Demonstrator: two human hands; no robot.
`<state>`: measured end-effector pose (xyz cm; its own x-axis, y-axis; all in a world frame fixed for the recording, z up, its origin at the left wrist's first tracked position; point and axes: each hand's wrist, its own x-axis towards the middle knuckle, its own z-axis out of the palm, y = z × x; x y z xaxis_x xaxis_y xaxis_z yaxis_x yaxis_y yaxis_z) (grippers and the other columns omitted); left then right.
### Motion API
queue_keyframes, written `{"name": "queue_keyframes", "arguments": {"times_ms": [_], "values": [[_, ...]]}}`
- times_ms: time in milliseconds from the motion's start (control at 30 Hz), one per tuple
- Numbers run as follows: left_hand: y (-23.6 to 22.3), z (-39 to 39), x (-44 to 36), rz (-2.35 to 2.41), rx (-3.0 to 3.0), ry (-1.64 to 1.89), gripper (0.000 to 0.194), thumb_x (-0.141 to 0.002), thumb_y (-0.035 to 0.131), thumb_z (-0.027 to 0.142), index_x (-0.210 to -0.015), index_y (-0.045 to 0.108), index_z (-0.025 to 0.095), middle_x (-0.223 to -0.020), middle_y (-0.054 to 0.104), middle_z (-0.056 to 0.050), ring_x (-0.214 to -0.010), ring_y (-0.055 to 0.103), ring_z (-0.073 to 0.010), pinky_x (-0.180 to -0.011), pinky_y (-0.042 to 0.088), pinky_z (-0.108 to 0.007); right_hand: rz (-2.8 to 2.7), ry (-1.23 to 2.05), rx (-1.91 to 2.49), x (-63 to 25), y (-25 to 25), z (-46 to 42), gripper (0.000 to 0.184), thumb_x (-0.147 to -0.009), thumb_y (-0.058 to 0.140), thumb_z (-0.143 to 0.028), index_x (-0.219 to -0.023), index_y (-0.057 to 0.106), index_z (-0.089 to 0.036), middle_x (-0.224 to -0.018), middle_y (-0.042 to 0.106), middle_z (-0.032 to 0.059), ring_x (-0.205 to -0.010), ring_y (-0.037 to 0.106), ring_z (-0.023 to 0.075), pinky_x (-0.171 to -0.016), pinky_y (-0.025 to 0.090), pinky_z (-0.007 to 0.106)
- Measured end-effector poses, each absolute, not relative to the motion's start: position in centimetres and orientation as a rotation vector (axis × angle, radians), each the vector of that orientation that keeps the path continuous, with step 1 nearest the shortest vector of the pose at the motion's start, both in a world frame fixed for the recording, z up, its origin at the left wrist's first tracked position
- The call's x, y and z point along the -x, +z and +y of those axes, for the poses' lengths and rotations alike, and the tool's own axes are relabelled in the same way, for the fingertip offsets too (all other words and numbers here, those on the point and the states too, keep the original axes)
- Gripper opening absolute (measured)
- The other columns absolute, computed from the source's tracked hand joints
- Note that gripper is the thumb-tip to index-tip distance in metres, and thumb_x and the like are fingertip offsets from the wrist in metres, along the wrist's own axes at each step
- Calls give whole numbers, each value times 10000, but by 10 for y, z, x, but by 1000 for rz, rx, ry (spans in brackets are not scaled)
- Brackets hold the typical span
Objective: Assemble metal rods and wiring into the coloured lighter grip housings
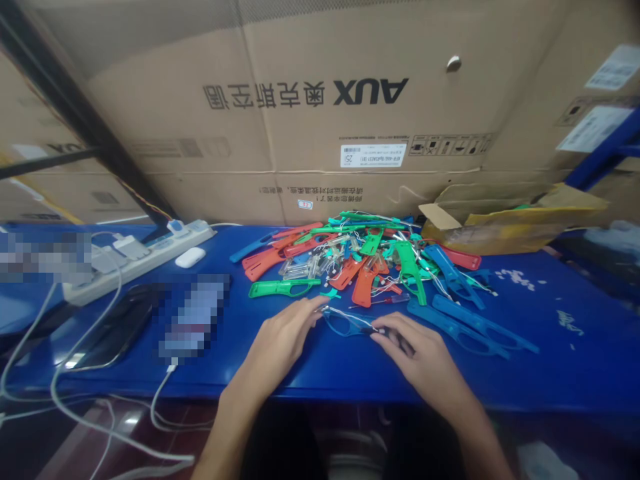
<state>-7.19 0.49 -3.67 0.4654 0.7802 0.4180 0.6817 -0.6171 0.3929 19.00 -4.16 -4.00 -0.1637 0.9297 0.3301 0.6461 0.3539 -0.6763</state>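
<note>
My left hand (290,337) is closed, its fingertips pinching one end of some thin white wires (353,317) by a small metallic part. Closed too, my right hand (425,357) grips a dark, slim handle (400,340), whose working end I cannot make out, and its fingertips meet the wires' other end. Between the hands a blue plastic shell (345,327) with an oval loop lies at table level. Just beyond them spreads a pile of green shells (410,267), red shells (345,275), wires and small clear parts. A thin screwdriver (393,300) lies at its front edge.
More blue shells (465,327) lie right of my hands, near small white bits (515,279). An opened carton (500,230) stands behind. To the left are a phone (195,317), a dark phone (115,327), a power strip (150,250) and cables. Large cardboard boxes (300,40) wall the back.
</note>
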Motion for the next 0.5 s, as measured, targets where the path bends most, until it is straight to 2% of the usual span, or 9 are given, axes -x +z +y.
{"name": "queue_keyframes", "arguments": {"times_ms": [67, 167, 233, 400, 500], "values": [[-34, 5, 72, 1340, -2495, 876, 333, -1066, 482, 323, -1393, 523, 273, -1181, 733, -40, -1017, 722, -208, -870, 595, -339, -1919, 500, 1381, -190, -41, -42, 143, -1006, 580, -351, -1034, 688, -261, -796, 627, -1, -632, 556, 147, -649, 496, 267], [-30, 6, 72, 1297, -2556, 897, 216, -1068, 477, 315, -1193, 636, 239, -1093, 731, -40, -1003, 682, -218, -929, 555, -384, -1929, 524, 1367, -190, -41, -42, 136, -1013, 572, -341, -1041, 681, -265, -855, 656, 5, -663, 575, 150, -677, 507, 272], [-30, 7, 72, 1231, -2578, 893, 217, -1073, 459, 290, -1104, 664, 227, -1102, 703, -50, -1021, 652, -214, -950, 530, -390, -1922, 540, 1341, -190, -41, -42, 138, -1020, 560, -331, -1051, 677, -264, -914, 677, 16, -695, 596, 153, -705, 516, 278], [-32, 9, 71, 1242, -2566, 851, 219, -1069, 467, 281, -1121, 675, 234, -1265, 629, -75, -1169, 606, -238, -975, 510, -408, -1914, 557, 1301, -191, -43, -40, 145, -1030, 536, -302, -1032, 675, -258, -1022, 711, 43, -928, 679, 199, -853, 524, 307], [-33, 9, 71, 1218, -2591, 797, 211, -1071, 462, 276, -1108, 666, 234, -1203, 678, -56, -1127, 625, -237, -961, 509, -418, -1921, 554, 1315, -191, -43, -40, 137, -1028, 540, -305, -1029, 671, -263, -1002, 708, 35, -880, 673, 192, -821, 524, 300]]}}
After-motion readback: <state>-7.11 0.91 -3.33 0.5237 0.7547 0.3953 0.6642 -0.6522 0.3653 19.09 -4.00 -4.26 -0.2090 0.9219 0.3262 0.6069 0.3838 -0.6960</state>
